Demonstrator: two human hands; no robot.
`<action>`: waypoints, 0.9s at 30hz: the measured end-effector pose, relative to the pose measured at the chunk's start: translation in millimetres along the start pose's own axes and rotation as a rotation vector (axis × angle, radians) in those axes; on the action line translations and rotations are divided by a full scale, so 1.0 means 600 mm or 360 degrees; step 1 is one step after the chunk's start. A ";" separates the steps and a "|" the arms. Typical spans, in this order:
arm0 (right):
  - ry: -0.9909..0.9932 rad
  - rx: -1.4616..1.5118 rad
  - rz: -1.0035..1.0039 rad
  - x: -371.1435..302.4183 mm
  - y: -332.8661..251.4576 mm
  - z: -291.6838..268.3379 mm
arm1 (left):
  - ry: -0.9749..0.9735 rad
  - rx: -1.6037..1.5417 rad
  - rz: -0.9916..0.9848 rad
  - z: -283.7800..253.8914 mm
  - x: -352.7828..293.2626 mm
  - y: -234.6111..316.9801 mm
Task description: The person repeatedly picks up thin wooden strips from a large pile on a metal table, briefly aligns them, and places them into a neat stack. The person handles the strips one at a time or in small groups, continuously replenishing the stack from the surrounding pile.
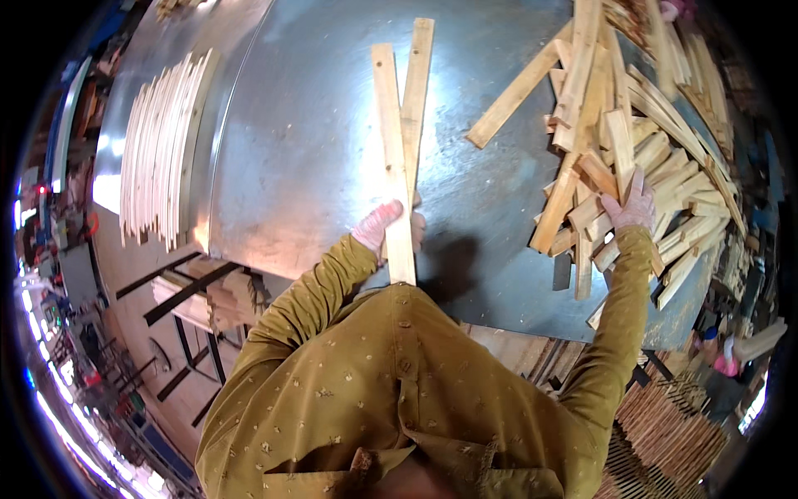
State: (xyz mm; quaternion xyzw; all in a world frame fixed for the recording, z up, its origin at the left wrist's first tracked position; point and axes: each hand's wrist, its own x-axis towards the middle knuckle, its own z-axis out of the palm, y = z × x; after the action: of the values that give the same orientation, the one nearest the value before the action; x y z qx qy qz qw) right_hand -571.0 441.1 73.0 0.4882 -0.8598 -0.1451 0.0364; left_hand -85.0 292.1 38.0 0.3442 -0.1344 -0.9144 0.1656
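My left hand, in a pale pink glove, is closed round two light wooden slats. The front slat points away from me with its near end close to my shirt. Behind it the second slat crosses at a narrow angle, its lower part hidden. My right hand, gloved as well, reaches into a heap of loose slats on the right of the table. Its thumb and fingers lie on either side of the near end of one slat; the heap partly hides the fingertips.
The metal-topped table has a seam toward its left. A neat row of slats lies on the left part. One slat juts out leftward from the heap. Black metal bars and stacked wood stand below the table's left edge.
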 end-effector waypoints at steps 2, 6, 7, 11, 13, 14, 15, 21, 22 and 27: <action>-0.0098 -0.0079 -0.0004 0.004 0.017 0.013 | -0.0062 0.0097 -0.0063 -0.003 -0.040 -0.037; -0.0337 0.0310 -0.0059 0.025 -0.012 -0.007 | 0.0240 0.0295 0.0099 0.007 -0.063 -0.045; -0.0384 0.0498 -0.0043 0.035 -0.046 -0.056 | 0.0333 0.0444 0.0230 -0.073 -0.034 -0.075; -0.0132 0.1314 -0.0195 0.069 -0.229 -0.232 | 0.1147 0.1549 0.0012 -0.035 -0.057 0.054; -0.0245 0.1824 -0.0199 0.119 -0.313 -0.237 | 0.1321 0.1593 0.0329 -0.075 -0.076 0.082; -0.0292 0.2101 -0.0226 0.150 -0.363 -0.228 | 0.1513 0.1909 0.0220 -0.085 -0.097 0.101; -0.0457 0.2514 -0.0112 0.169 -0.403 -0.202 | 0.1631 0.2257 0.0088 -0.098 -0.100 0.128; -0.0669 0.3031 0.0281 0.195 -0.711 -0.039 | 0.1487 0.2784 -0.0211 -0.133 -0.158 0.147; -0.0551 0.2762 0.0215 0.160 -0.758 -0.067 | 0.1431 0.2728 -0.0065 -0.154 -0.173 0.129; -0.0640 0.1103 -0.0122 0.134 -0.866 -0.219 | 0.1418 0.2684 0.0309 -0.169 -0.192 0.097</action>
State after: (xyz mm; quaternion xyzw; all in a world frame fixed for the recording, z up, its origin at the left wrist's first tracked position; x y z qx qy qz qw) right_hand -155.4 94.5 43.8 0.4652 -0.8289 0.0595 -0.3048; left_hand 77.1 271.5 52.6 0.6537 -0.7009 -0.2842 -0.0258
